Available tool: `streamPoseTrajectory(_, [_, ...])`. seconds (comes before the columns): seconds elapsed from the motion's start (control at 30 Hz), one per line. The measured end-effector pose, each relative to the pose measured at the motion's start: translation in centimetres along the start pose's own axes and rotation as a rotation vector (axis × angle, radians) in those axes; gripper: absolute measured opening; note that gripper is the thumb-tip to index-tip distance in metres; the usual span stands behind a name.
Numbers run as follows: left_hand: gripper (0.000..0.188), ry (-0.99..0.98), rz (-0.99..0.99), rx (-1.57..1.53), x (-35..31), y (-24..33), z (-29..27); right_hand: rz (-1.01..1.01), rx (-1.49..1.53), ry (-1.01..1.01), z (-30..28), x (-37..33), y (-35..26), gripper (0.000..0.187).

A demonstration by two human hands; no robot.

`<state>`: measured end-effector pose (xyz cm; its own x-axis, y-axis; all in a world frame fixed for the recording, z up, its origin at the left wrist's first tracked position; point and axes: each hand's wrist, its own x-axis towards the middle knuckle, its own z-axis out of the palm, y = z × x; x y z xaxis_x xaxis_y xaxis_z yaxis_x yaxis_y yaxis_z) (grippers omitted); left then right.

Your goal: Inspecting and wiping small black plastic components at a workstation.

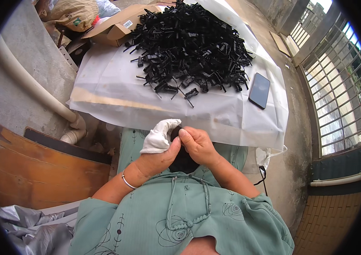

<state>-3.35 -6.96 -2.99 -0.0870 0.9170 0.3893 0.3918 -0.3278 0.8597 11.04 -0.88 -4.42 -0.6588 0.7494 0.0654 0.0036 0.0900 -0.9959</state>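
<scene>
Both hands meet over my lap, just in front of the table's near edge. My left hand (160, 146) has a white cloth covering over its fingers, while the thumb is bare. It is closed around a small black part (175, 132), mostly hidden between the hands. My right hand (198, 145) is bare, its thumb and forefinger pinched at the same black part. Below the hands something black (184, 162) lies in my lap; its kind is unclear. Beyond them, a large heap of black plastic parts (193, 46) with thin prongs is piled on a white plastic sheet (112, 80).
A smartphone (259, 91) lies on the sheet, right of the heap. An opened cardboard box (119, 26) stands at the far left, near stuffed bags (74, 15). A pale pipe (31, 83) and a brown wooden board (44, 163) are at left. A barred window (333, 85) is at right.
</scene>
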Motion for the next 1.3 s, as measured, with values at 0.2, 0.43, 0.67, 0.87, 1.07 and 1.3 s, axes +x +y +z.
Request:
streamPoseTrajectory(0.2, [0.031, -0.114, -0.392, -0.694, 0.7, 0.6, -1.3, -0.166, -0.408, 0.044, -1.2, -1.2, -1.2, 0.014])
streamPoseTrajectory(0.43, [0.040, -0.229, -0.432, -0.519, 0.6, 1.0, -1.3, -0.506, -0.435, 0.126, -1.7, -0.9, -0.9, 0.017])
streamPoseTrajectory(0.67, [0.033, -0.353, -0.431, -0.627, 0.5, 1.5, -1.0, -0.091, -0.150, 0.124, -0.8, -1.3, -1.5, 0.015])
streamPoseTrajectory(0.87, [0.028, -0.212, -0.342, -0.507, 0.7, 0.5, -0.3, -0.063, -0.283, -0.090, -1.5, -1.8, -2.2, 0.023])
streamPoseTrajectory(1.07, [0.024, -0.247, -0.272, -0.350, 0.8, 0.6, 0.2, 0.060, -0.203, -0.145, -1.9, -1.0, -1.8, 0.026])
streamPoseTrajectory(1.3, [0.026, -0.276, -0.042, 0.125, 1.5, 0.7, 0.4, 0.012, -0.186, -0.055, -2.0, -0.5, -0.6, 0.023])
